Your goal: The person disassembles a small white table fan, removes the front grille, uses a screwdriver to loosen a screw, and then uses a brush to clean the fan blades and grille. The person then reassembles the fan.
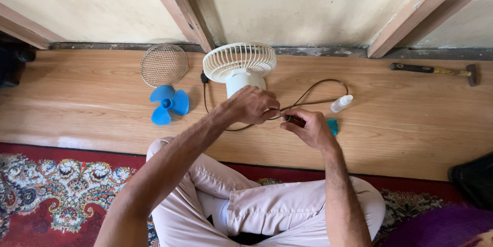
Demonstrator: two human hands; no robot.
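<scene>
The left hand (250,105) covers the base of the white fan (240,67), and the right hand (310,129) hides most of the dark-handled tool (295,120), so its tip cannot be made out. A teal object (333,126) shows only as a corner behind that hand, and dark things (475,179) at the right and left edges are cut off.

Seen at centre frame: left hand (250,105) closed over the base of a white plastic table fan with a ribbed rear grille (239,64), right hand (309,127) just right of it gripping a dark-handled screwdriver (294,120) whose tip points toward the left hand. Lying on the pale wooden floor (77,108): a round wire mesh guard (164,65) and a blue three-blade propeller (169,103) at upper left, a looping dark cord (313,90), a small white bottle (341,103) and a teal object (333,126) partly hidden by the right hand. Far upper right, a hammer (436,70); along the bottom, a red patterned rug (56,190).
</scene>
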